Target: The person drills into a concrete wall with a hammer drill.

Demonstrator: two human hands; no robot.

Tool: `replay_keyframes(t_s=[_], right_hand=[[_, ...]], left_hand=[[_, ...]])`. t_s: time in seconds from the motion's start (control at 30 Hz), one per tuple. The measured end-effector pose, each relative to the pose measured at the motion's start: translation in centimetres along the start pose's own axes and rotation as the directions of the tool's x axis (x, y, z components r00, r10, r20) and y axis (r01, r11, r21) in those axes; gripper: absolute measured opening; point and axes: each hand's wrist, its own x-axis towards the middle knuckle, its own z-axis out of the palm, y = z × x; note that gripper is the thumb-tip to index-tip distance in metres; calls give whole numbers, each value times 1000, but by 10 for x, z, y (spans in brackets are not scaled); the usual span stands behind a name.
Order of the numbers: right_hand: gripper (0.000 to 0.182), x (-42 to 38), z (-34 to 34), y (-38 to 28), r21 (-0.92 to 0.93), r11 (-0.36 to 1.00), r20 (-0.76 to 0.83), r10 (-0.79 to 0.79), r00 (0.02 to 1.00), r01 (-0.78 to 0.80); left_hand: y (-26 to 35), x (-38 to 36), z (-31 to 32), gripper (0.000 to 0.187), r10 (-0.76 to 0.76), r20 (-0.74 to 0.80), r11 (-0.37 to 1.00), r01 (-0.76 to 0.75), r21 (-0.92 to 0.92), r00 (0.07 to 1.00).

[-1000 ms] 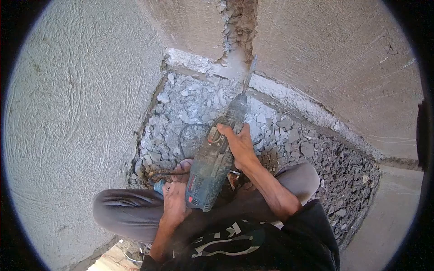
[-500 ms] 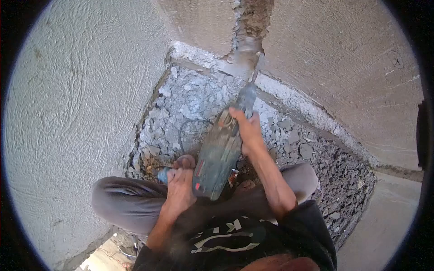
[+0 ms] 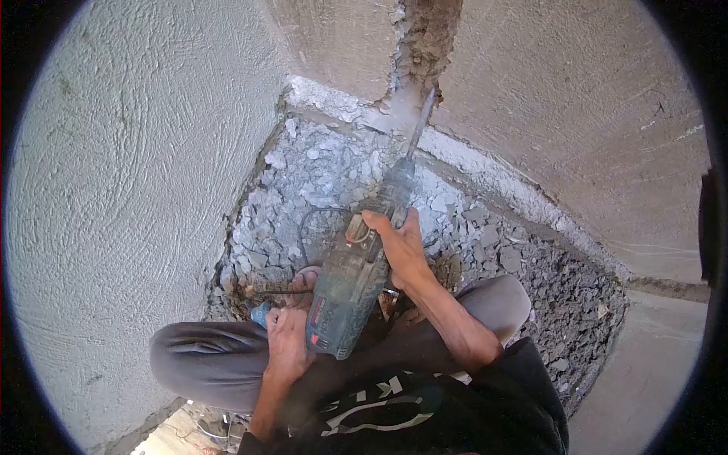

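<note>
1. Grey-green, dusty hammer drill (image 3: 350, 292) lies diagonally btwn a seated person's crossed legs (image 3: 212, 356), its body low in view & its metal bit (image 3: 422, 125) pointing up & slightly right.
2. R hand (image 3: 400, 250) is clamped on the drill's front body, thumb over the top. L hand (image 3: 288, 341) is curled shut beside the rear end, apparently round the handle, w/ a blue end piece (image 3: 260, 313) poking out; palm hidden. Hands are apart, both on the same tool.
3. Bit tip is at the lower R edge of a rough groove (image 3: 426, 38) in the brown wall (image 3: 561, 106); contact unclear, pale dust nearby.
4. Progress: groove is open from the top of view down to abt the white ledge (image 3: 500, 178); surface on both sides is mostly uncut. Final depth/width: can't tell.
5. Broken rubble (image 3: 318, 163) covers the ground below, w/ a dark cord (image 3: 302, 231) looping over it.
</note>
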Motion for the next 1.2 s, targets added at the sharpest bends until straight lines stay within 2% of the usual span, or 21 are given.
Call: replay_keyframes(t_s=[0.13, 0.27, 0.33, 0.43, 0.5, 0.53, 0.6, 0.63, 0.7, 0.8, 0.93, 1.03, 1.1, 1.13, 1.2], right_hand=[[76, -6, -5, -8, 10, 1000, 7, 15, 1000, -15], [78, -7, -9, -11, 33, 999, 3, -18, 1000, 18], [64, -6, -11, -7, -33, 997, -66, -68, 995, 66], [65, -3, -14, -12, -46, 993, -36, -106, 994, 104], [64, 2, -19, -9, -46, 991, -38, -127, 991, 126], [64, 5, -17, -9, -46, 988, -30, -149, 988, 147], [69, 5, -21, -19, -27, 995, -17, -95, 995, 94], [74, 3, -23, -26, -15, 999, -18, -43, 999, 43], [73, 0, -26, -30, -17, 999, -28, -49, 998, 48], [70, -2, -33, -27, -7, 999, -56, -54, 997, 53], [66, 1, -29, -44, 37, 999, -16, -36, 999, 37], [66, 18, -29, -44, 46, 996, 57, -83, 995, 81], [67, 21, -26, -46, 19, 998, 10, -64, 998, 63], [68, 26, -25, -52, -14, 998, -37, -65, 997, 64], [70, 37, -25, -44, -68, 996, -44, -65, 997, 62]], left_hand=[[4, 1, -4, 69, 23, 43, 999, -25, 40, 999], [4, 2, 3, 71, 27, 1, 999, -27, 33, 1000], [4, 2, 4, 70, 32, 14, 999, -32, 39, 999], [6, 6, 3, 72, 50, 21, 998, -51, 36, 999], [10, 12, 4, 94, -22, 93, 999, 18, 43, 995], [12, 13, 4, 94, -29, 89, 998, 24, 50, 996], [16, 15, 6, 68, 35, 111, 997, -42, 63, 993], [16, 16, 11, 68, 30, 111, 997, -37, 64, 993], [16, 16, 23, 60, 96, 132, 995, -96, -4, 987], [15, 16, 29, 55, 141, 134, 990, -144, 9, 981], [22, 23, 26, 55, 118, 132, 993, -117, -18, 984], [24, 36, 23, 59, 147, 66, 989, -144, -40, 987], [26, 46, 16, 91, -4, 219, 1000, 2, 8, 976], [24, 52, 19, 91, 2, 210, 1000, -3, 4, 978], [20, 46, 25, 103, 67, 102, 998, -67, -7, 992]])
